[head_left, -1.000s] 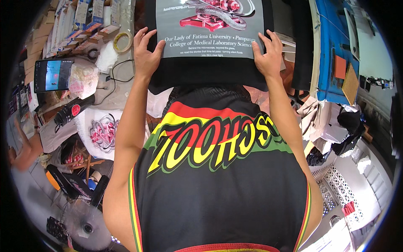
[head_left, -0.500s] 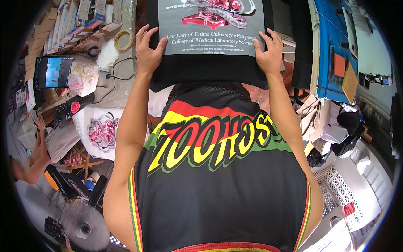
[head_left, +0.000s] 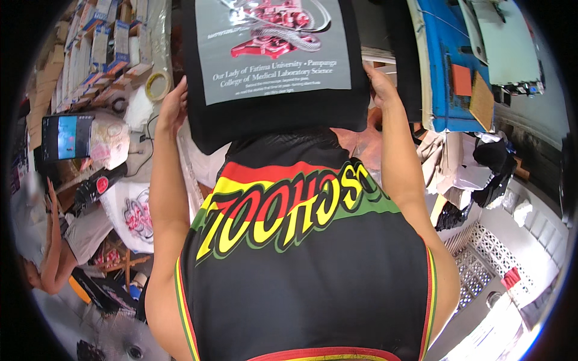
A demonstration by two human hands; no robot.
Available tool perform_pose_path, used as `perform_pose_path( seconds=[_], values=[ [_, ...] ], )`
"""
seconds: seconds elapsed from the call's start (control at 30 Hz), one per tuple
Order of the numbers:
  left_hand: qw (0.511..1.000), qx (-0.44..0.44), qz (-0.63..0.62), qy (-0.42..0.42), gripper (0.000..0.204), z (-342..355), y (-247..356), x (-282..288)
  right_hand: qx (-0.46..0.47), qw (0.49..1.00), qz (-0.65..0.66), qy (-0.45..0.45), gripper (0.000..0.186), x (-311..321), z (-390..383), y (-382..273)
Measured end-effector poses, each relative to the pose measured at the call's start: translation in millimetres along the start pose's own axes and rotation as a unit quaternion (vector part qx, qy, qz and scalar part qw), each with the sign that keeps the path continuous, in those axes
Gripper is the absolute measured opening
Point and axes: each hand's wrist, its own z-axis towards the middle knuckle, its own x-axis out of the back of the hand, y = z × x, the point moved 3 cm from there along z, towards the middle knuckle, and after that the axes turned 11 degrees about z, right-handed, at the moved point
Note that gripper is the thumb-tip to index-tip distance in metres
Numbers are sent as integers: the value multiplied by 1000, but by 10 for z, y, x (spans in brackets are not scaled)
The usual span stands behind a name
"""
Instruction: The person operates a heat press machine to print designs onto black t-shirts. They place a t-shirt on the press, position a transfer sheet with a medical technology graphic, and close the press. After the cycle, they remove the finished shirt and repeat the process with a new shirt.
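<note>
A black shirt (head_left: pixel 277 117) lies stretched flat before me, its lower hem hanging toward my body. On it sits a grey rectangular panel (head_left: pixel 220 90) with a pink-red microscope picture and white lettering. My left hand (head_left: pixel 173 107) is closed at the shirt's left edge, its fingertips partly hidden there. At the right edge, my right hand (head_left: pixel 382 89) grips the side of the shirt, with the fingers partly out of sight behind it.
To the left stand stacked cartons (head_left: pixel 108 48), a tape roll (head_left: pixel 158 85), a screen (head_left: pixel 66 137) and a fan (head_left: pixel 129 346). Another person's arm (head_left: pixel 53 240) shows at far left. A blue table (head_left: pixel 448 78) and piled cloth (head_left: pixel 494 165) are on the right.
Both hands have moved off the grey panel's lower corners, outward to the shirt's side edges. The view has shifted, so the shirt appears lower, further left and slightly tilted.
</note>
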Motion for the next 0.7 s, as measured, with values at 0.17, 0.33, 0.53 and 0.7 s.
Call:
perform_pose_path(
  seconds=[0.17,0.33,0.53,0.7],
  values=[
    [993,-96,-74,-1,15,-171,-37,216,0,979,192,-74,20,51,-374,-298],
    [979,-180,-79,48,22,-345,92,211,97,971,198,-96,38,39,-428,-338],
    [973,-203,64,87,34,-430,155,209,131,975,167,-71,54,137,-317,-275],
    [976,-217,-15,14,58,-614,211,189,-34,972,217,-78,34,-157,-414,-313]
  ],
)
